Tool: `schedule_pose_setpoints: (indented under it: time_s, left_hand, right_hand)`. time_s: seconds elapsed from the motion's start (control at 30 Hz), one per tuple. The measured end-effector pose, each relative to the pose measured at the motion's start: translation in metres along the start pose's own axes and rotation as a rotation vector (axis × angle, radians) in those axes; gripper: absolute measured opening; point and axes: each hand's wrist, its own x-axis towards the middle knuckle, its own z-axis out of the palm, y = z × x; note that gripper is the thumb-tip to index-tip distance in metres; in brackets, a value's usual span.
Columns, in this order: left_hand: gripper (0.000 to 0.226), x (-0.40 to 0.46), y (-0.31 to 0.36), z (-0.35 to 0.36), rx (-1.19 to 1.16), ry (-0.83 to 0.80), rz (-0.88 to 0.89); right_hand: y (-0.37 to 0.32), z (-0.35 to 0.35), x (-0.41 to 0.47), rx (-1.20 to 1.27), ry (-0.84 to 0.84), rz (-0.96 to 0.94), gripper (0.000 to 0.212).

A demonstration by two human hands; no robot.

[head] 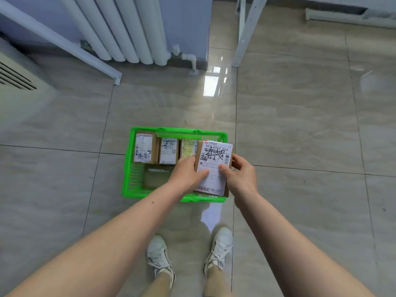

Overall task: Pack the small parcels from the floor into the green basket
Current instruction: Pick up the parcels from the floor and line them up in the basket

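A green basket point(130, 168) stands on the tiled floor in front of my feet. Three small cardboard parcels stand in a row along its far side: one at the left point(145, 150), one in the middle point(169, 151), one yellowish point(188, 148). A dark flat parcel point(157, 176) lies on the basket's bottom. A larger brown parcel with a white shipping label point(215, 159) is over the basket's right end. My left hand point(186, 174) grips its left edge, thumb on the label. My right hand point(241, 175) grips its right edge, thumb on top.
A white radiator point(128, 28) stands against the wall at the back left, with a slanted white rail point(64, 43) in front of it. A perforated white shelf leg point(246, 33) rises at the back right. My white shoes point(158, 256) are just behind the basket.
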Motion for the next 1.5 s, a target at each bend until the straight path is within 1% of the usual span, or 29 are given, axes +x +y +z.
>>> schedule_pose_setpoints:
  time_s: [0.07, 0.13, 0.2, 0.23, 0.33, 0.37, 0.43, 0.53, 0.57, 0.67, 0.8, 0.97, 1.1, 1.2, 1.27, 1.4, 1.5]
  left_hand:
    - [0.043, 0.008, -0.026, -0.006, 0.010, 0.030, -0.031]
    - [0.038, 0.019, -0.052, -0.007, 0.034, 0.062, -0.090]
    - [0.040, 0.032, -0.075, -0.005, 0.037, 0.089, -0.138]
    - [0.045, 0.038, -0.086, -0.004, 0.025, 0.096, -0.148]
    - [0.075, 0.060, -0.115, 0.004, -0.016, 0.095, -0.149]
    - [0.081, 0.067, -0.125, 0.007, -0.015, 0.101, -0.153]
    - [0.085, 0.080, -0.143, 0.014, -0.023, 0.112, -0.171]
    - [0.091, 0.099, -0.168, 0.026, -0.029, 0.104, -0.217]
    - [0.092, 0.106, -0.175, 0.030, -0.019, 0.100, -0.224]
    - [0.090, 0.126, -0.193, 0.041, 0.010, 0.062, -0.254]
    - [0.084, 0.148, -0.208, 0.054, 0.033, 0.026, -0.262]
    - [0.067, 0.175, -0.224, 0.070, 0.040, 0.041, -0.286]
    - [0.061, 0.190, -0.235, 0.085, 0.056, 0.065, -0.282]
    - [0.056, 0.198, -0.242, 0.094, 0.095, 0.092, -0.292]
    - [0.053, 0.204, -0.247, 0.099, 0.118, 0.102, -0.295]
    - [0.051, 0.210, -0.252, 0.106, 0.121, 0.122, -0.281]
    - [0.055, 0.214, -0.254, 0.108, 0.130, 0.128, -0.274]
  right_hand:
    - [0.006, 0.026, 0.001, -0.013, -0.032, 0.000, 0.040]
    - [0.017, 0.050, 0.004, -0.045, -0.052, 0.004, 0.041]
    - [0.034, 0.073, 0.016, -0.056, -0.073, 0.014, 0.043]
    - [0.045, 0.083, 0.025, -0.061, -0.079, 0.014, 0.044]
    - [0.062, 0.108, 0.042, -0.113, -0.109, 0.010, 0.046]
    - [0.070, 0.116, 0.048, -0.134, -0.113, 0.005, 0.046]
    - [0.085, 0.131, 0.059, -0.159, -0.125, -0.012, 0.047]
    - [0.112, 0.153, 0.077, -0.196, -0.110, -0.028, 0.057]
    - [0.117, 0.158, 0.082, -0.223, -0.109, -0.020, 0.056]
    - [0.127, 0.165, 0.094, -0.317, -0.101, 0.006, 0.039]
    - [0.151, 0.175, 0.115, -0.339, -0.085, 0.021, 0.031]
    - [0.168, 0.191, 0.142, -0.366, -0.044, 0.047, 0.029]
    - [0.188, 0.199, 0.161, -0.429, -0.032, 0.056, 0.026]
    - [0.201, 0.204, 0.171, -0.508, 0.007, 0.064, 0.024]
    - [0.205, 0.206, 0.176, -0.562, 0.049, 0.064, 0.027]
    - [0.208, 0.206, 0.178, -0.650, 0.197, 0.037, 0.035]
    - [0.206, 0.207, 0.181, -0.657, 0.229, 0.053, 0.033]
